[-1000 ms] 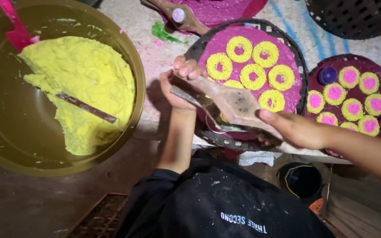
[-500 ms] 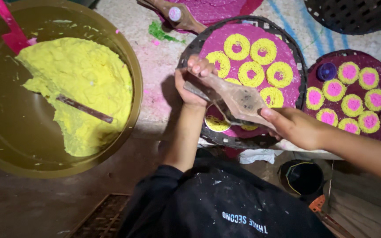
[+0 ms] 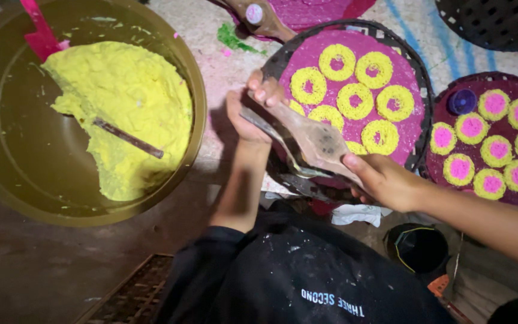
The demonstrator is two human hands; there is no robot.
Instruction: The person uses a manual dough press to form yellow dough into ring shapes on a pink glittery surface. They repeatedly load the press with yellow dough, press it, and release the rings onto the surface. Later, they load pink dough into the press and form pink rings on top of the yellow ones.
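Both hands, left hand (image 3: 248, 108) & right hand (image 3: 385, 180), grip wooden mold (image 3: 313, 141) over tray (image 3: 412, 78), steadying it above yellow rings (image 3: 337, 62).

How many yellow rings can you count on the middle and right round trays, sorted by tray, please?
Yellow rings in full view on the middle pink woven round tray: 7
Yellow rings there partly hidden behind the brown wooden tool: 2
Yellow rings with pink centres on the right dark round tray: 9
Total: 18
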